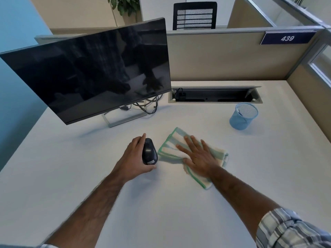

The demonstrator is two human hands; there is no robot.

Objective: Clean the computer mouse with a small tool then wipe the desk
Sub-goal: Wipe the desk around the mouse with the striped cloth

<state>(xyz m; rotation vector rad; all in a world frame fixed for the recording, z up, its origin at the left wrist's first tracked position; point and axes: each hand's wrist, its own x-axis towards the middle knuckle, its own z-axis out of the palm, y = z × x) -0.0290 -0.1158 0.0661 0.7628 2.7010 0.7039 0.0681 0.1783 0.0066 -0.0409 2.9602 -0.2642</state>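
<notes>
Head view: the left hand (pixel 133 154) grips the black computer mouse (pixel 149 154), fingers curled round its left flank, thumb at its near end; the mouse sits at the centre of the white desk (pixel 71 158), just left of the cloth (pixel 172 142); the right hand (pixel 198 154) presses flat on that green-striped cloth, fingers straight and spread; a blue mesh cup (pixel 243 116) stands well apart, far right; judgement: mouse is rigid, light, smooth-shelled, likely slippery, so hold by both flanks; cloth is soft, limp, bunches easily, so keep the palm spread over its middle
</notes>
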